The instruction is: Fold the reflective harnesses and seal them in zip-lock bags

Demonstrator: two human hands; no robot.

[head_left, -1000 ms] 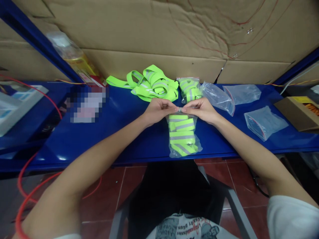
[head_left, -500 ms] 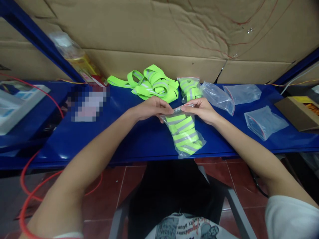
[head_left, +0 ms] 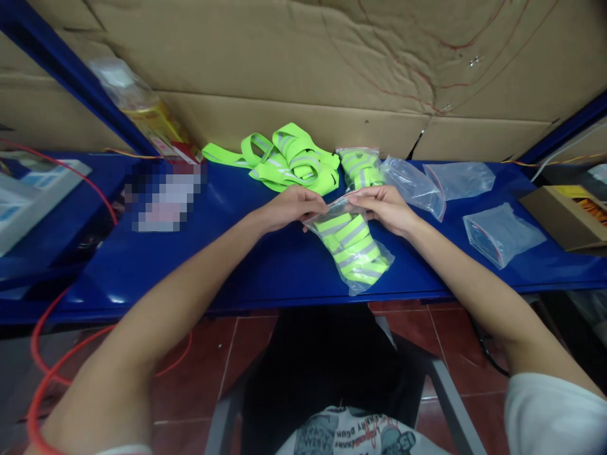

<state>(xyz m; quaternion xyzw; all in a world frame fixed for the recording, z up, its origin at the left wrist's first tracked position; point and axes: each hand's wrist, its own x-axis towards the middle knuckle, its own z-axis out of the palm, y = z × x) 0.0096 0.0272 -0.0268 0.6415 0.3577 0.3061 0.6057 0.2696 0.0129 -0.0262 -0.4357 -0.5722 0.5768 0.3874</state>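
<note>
Between my two hands is a clear zip bag (head_left: 353, 246) with a folded neon-green reflective strap inside. My left hand (head_left: 294, 207) pinches the left end of the bag's top edge. At the other end of that edge, my right hand (head_left: 386, 207) grips it between thumb and fingers. The bag hangs tilted toward the blue table's front edge. Just behind my hands lies a loose heap of neon-green reflective strap (head_left: 298, 161). Beside it, a second filled zip bag (head_left: 361, 165) stands close to my right hand.
Several flat clear zip bags (head_left: 505, 234) lie on the blue table (head_left: 265, 268) to the right, near an open cardboard box (head_left: 564, 218). A bottle (head_left: 142, 107) stands at the back left. A red hose (head_left: 38, 354) loops at the lower left.
My right hand has slid slightly left along the bag's top edge. The bag's lower end has swung a little to the right. Both hands keep their hold.
</note>
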